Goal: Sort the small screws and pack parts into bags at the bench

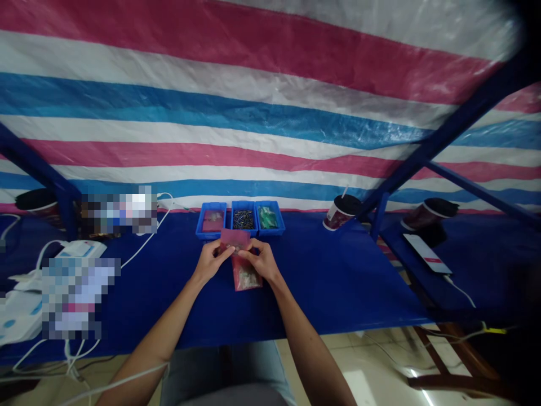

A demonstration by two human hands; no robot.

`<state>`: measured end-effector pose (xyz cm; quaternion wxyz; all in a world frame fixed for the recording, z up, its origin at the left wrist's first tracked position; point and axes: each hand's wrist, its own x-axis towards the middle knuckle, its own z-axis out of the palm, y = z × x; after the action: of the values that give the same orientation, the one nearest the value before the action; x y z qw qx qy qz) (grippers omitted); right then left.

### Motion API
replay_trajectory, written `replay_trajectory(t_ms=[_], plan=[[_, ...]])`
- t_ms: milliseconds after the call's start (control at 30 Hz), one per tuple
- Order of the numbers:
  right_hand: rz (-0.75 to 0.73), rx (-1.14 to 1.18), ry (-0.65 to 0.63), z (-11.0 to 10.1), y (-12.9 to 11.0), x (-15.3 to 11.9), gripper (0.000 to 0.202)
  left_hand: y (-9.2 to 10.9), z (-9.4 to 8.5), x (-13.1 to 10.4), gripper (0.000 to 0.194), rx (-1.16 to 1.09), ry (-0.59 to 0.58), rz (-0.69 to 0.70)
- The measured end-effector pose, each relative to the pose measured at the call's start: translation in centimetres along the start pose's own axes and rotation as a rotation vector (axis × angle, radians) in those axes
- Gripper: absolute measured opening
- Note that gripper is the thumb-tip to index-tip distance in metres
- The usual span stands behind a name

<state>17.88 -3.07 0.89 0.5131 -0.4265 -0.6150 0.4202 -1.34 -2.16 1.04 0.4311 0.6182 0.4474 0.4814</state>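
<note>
Left hand (209, 261) and right hand (262, 259) both closed in a narrow pinch on a pink bag (235, 239), one at each side edge, thumbs on the near face. Bag is over the middle of the blue table (325, 276), just in front of the bins. Lower pink piece (247, 275) lies on the table right below it, clear-looking contents inside; can't tell if the two are joined. Three blue bins side by side behind: left bin (211, 235) has a pink packet (213, 220), middle bin (252, 232) loose metal bits (243, 219), right bin (271, 231) a green packet (267, 217). Lidded cup (338, 214) with straw well off to the right. White power strip (19, 318) and cables at far left, partly pixelated. Striped tarp (236, 84) hangs behind it all.
</note>
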Motion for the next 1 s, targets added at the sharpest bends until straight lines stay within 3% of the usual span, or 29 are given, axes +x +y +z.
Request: replay_trajectory(t_ms=[167,400,633,833,933,1000], plan=[[-0.084,-0.147,-0.027,-0.1,-0.5,0.1,0.018,-0.2,-0.1,0.0,0.034,-0.017,0.033,-0.002],[-0.097,-0.154,0.018,-0.1,0.0,0.0,0.023,-0.8,-0.2,0.2,0.036,-0.018,-0.010,0.000],[-0.074,-0.094,0.050,0.0,-0.5,0.0,0.020,-1.0,-0.5,0.5,0.027,0.074,0.133,0.055],[-0.023,-0.001,0.214,-0.5,-0.8,0.2,0.020,-1.3,-4.3,4.3,0.033,0.234,0.569,0.074],[-0.006,0.027,0.230,-0.7,-0.7,0.3,0.021,-2.1,-6.4,6.8,0.036,0.496,0.597,0.016],[0.001,0.031,0.225,-0.7,-0.8,0.3,0.022,-2.6,-7.3,8.1,0.037,0.609,0.517,-0.048]])
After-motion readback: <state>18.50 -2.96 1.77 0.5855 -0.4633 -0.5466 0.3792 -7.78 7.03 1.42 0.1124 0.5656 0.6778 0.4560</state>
